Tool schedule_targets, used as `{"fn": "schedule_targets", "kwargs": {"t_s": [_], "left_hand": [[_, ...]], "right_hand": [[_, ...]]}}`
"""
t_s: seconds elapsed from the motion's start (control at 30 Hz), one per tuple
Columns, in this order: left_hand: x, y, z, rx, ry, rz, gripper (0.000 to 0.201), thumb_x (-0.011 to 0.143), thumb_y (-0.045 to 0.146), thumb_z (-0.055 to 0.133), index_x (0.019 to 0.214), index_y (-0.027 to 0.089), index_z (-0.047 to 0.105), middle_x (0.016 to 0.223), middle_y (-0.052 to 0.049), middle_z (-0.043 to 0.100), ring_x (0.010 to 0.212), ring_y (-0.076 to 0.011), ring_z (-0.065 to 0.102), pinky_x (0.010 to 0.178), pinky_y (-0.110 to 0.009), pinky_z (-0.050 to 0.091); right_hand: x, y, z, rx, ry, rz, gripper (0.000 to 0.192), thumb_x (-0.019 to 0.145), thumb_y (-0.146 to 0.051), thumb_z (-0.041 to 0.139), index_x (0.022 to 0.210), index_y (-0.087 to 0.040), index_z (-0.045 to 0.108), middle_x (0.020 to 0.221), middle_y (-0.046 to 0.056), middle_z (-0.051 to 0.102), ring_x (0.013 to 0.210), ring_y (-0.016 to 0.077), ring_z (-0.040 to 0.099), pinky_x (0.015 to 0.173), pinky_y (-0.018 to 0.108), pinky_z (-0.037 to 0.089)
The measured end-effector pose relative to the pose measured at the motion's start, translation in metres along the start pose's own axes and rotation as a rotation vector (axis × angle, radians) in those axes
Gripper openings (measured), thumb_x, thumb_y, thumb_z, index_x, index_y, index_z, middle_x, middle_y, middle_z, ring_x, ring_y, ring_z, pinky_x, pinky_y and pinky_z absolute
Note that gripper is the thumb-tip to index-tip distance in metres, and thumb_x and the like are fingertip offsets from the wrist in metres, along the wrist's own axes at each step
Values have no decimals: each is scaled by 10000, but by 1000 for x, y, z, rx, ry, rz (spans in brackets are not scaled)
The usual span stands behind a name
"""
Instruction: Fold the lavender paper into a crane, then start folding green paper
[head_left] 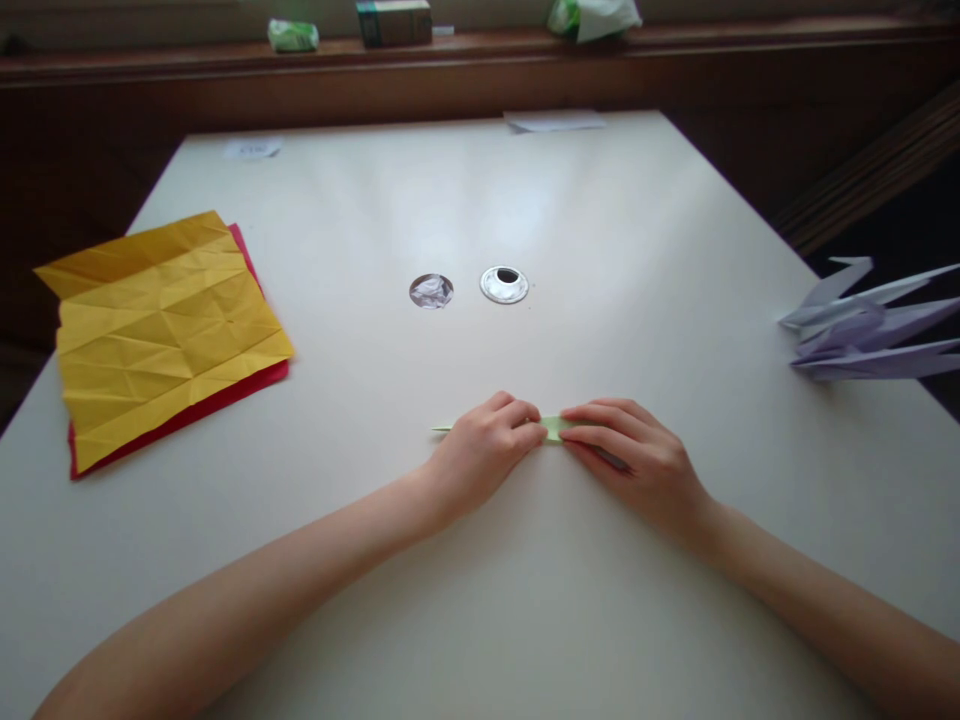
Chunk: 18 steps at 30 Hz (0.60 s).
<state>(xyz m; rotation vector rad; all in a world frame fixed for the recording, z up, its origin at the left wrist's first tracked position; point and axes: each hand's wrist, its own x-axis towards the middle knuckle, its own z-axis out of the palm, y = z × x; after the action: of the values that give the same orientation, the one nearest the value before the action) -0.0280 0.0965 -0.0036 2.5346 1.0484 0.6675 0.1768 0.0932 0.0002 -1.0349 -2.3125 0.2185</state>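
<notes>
A narrow, pale green folded paper (553,427) lies flat on the white table (525,600) near its middle. My left hand (486,452) presses on its left part, and a thin pointed tip (442,429) sticks out to the left of that hand. My right hand (634,458) presses on the right part, fingers flat over it. Fingertips of both hands nearly meet over the paper's middle. Most of the paper is hidden under the hands.
A creased yellow sheet (165,330) lies on a red sheet (187,412) at the left. Pale purple folded paper cranes (870,325) sit at the right edge. Two round holes (431,291) (504,284) are in the table's middle. Small boxes and bags stand on the far ledge (480,45).
</notes>
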Motion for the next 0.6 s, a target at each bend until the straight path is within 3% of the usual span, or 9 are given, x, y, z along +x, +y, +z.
{"fn": "schedule_targets", "kwargs": {"t_s": [0.2,0.43,0.5,0.6], "left_hand": [[-2,-2,2,-28,34,24,176,867,141,428,875,170,602,929,-19,609,852,-133,485,728,-233,469],[1,3,-4,186,-107,96,199,858,86,379,885,122,573,913,-70,599,845,-157,515,731,-275,480],[0,7,-3,249,-138,135,210,860,79,358,899,105,562,932,-92,599,875,-166,534,758,-295,484],[-6,11,2,279,-54,172,229,871,142,367,997,68,543,1084,-145,581,1056,-208,512,877,-338,457]], "right_hand": [[0,3,-2,-13,-14,-23,208,782,-125,561,964,-209,617,954,41,664,904,168,577,818,335,505],[-3,-5,-2,-105,-39,-93,217,806,-112,513,984,-187,612,1007,62,660,969,190,582,842,347,506],[-7,-13,-1,-160,-87,-66,268,822,-139,486,1074,-147,574,1109,103,615,1068,212,542,920,375,467],[-14,-23,0,-207,-227,-51,467,837,-273,475,1264,-91,424,1297,157,462,1230,260,391,1001,432,388]]}}
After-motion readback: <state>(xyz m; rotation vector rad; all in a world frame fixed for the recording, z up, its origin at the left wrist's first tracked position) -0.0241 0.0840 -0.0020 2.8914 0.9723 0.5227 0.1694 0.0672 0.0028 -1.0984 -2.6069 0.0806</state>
